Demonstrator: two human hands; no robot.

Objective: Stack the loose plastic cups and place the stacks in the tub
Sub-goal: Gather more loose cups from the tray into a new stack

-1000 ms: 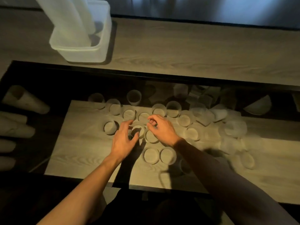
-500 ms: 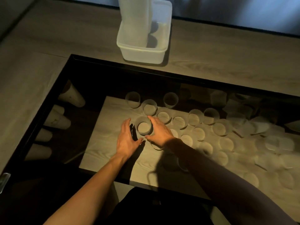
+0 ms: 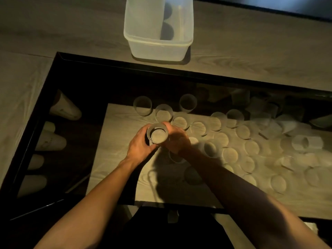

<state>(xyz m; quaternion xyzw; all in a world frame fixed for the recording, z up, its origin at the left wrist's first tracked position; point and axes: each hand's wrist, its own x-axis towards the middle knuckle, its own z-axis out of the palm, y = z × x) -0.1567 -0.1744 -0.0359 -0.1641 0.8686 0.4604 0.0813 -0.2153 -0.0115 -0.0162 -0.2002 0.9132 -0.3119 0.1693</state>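
Dim glass tabletop point(image 3: 75, 97), left hand point(image 3: 139, 145) and right hand point(image 3: 177, 139) clasping a cup stack point(image 3: 157, 134), tub point(image 3: 158, 47) beyond

A clear plastic cup point(image 3: 157, 134), upright with its open mouth facing up, is clasped between both hands; whether more cups nest inside it cannot be told. Behind it and to its right, many loose translucent cups point(image 3: 224, 139) crowd together, most upright with round mouths showing, several touching at the rims. Farther right, a few lie tipped on their sides point(image 3: 306, 143). Two more upright cups point(image 3: 142, 106) stand at the back of the group. The tub point(image 3: 157, 48), a pale translucent rectangular container, sits well apart beyond the cups; a tall stack of cups point(image 3: 143, 17) stands in its left half, leaning slightly.
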